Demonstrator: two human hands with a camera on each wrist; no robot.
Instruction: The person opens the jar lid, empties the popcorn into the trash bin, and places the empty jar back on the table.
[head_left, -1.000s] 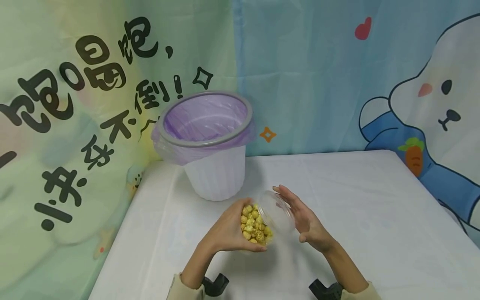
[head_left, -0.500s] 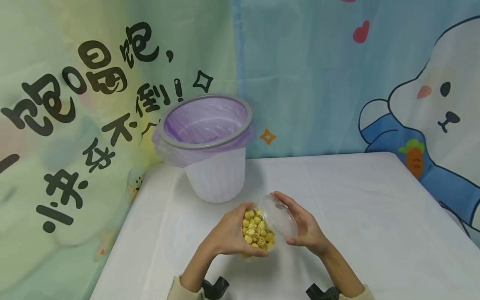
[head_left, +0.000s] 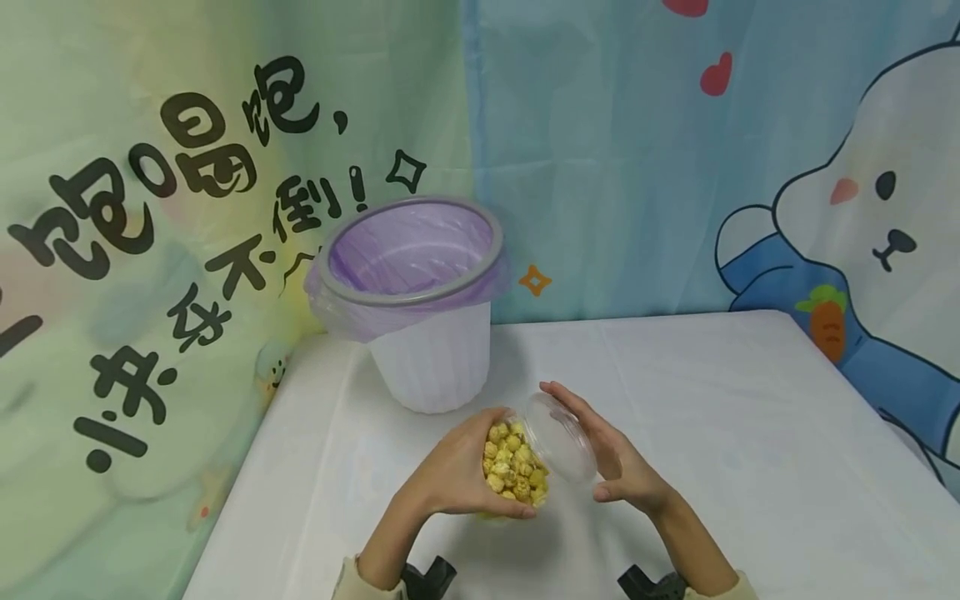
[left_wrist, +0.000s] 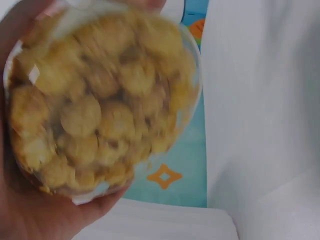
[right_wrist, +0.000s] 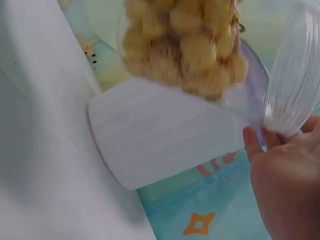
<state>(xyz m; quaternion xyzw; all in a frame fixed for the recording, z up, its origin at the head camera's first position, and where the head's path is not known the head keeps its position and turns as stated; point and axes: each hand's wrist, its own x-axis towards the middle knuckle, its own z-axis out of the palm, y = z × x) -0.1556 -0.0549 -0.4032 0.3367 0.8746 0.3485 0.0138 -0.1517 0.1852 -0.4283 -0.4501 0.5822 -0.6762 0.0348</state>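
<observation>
A clear round tub of yellow popcorn [head_left: 516, 467] is held in my left hand [head_left: 457, 467], fingers and thumb round its sides, mouth tipped to the right. In the left wrist view the popcorn [left_wrist: 100, 115] nearly fills the tub, with some blur. Its clear lid [head_left: 561, 437] stands tilted at the tub's right edge. My right hand [head_left: 611, 454] is beside the lid, fingers extended along its outer side and thumb apart from it. In the right wrist view the fingertips of this hand [right_wrist: 290, 175] meet the lower rim of the lid [right_wrist: 295, 70]; contact is partly hidden.
A white bin [head_left: 435, 358] with a grey rim and a purple liner [head_left: 420, 242] stands on the white-covered table [head_left: 712, 433], beyond my left hand. Printed cloth backdrops [head_left: 600, 167] rise behind and to the left.
The right hand closed in on the lid, its thumb reaching the edge, then the thumb drew away again. The left hand keeps its hold on the tub. The view has tipped slightly upward.
</observation>
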